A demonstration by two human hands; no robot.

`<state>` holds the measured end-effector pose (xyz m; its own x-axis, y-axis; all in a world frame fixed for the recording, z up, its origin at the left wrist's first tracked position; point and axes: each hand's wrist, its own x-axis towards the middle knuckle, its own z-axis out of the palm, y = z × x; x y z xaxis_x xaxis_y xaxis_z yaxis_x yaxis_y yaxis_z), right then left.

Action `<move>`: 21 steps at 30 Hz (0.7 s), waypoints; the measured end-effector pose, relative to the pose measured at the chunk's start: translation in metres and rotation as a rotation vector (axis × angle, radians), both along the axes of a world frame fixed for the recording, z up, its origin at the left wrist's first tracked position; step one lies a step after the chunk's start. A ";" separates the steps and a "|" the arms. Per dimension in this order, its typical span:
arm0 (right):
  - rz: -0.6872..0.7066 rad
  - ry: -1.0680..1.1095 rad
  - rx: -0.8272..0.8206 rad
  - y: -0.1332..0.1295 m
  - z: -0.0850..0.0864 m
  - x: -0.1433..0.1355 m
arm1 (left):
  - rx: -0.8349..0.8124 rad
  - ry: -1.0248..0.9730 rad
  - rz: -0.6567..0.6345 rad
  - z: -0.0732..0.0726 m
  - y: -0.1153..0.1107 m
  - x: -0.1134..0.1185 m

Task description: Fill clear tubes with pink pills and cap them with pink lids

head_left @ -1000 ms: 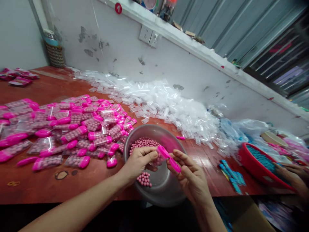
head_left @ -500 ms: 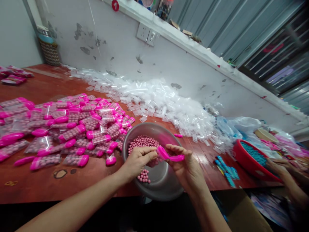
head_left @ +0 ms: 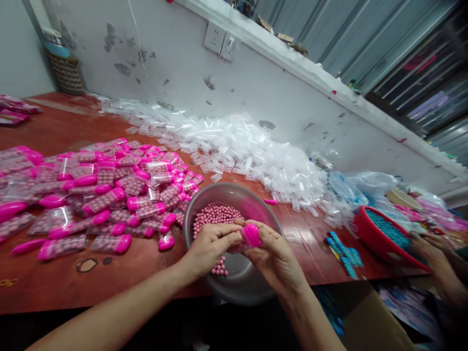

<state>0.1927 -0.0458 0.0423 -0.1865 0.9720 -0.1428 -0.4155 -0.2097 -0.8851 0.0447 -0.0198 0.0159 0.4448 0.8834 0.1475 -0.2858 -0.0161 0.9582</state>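
Over a grey bowl (head_left: 204,192) with pink beads (head_left: 215,214) in it, both hands hold one small clear bead case with a bright pink cap (head_left: 251,235). My left hand (head_left: 210,246) pinches the clear end, which is partly hidden by the fingers. The fingers of my right hand (head_left: 272,251) are closed round the capped end, thumb against its side. The cap looks folded down over the case's end. More pink beads lie low in the bowl, just below my left hand.
Many filled pink-capped cases (head_left: 106,195) cover the table's left side. Clear empty cases (head_left: 237,146) are heaped along the wall. At the right, another person's hands (head_left: 431,251) are at a red basin (head_left: 373,239) of blue beads, beside blue cases (head_left: 343,253).
The pink cap, which stood open with its flap towards my right hand, is now folded over the case's end. My right hand has moved left and closed round it.
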 end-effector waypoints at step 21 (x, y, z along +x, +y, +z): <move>-0.114 -0.147 0.166 0.033 -0.005 0.039 | 0.032 0.315 0.349 0.013 0.031 -0.031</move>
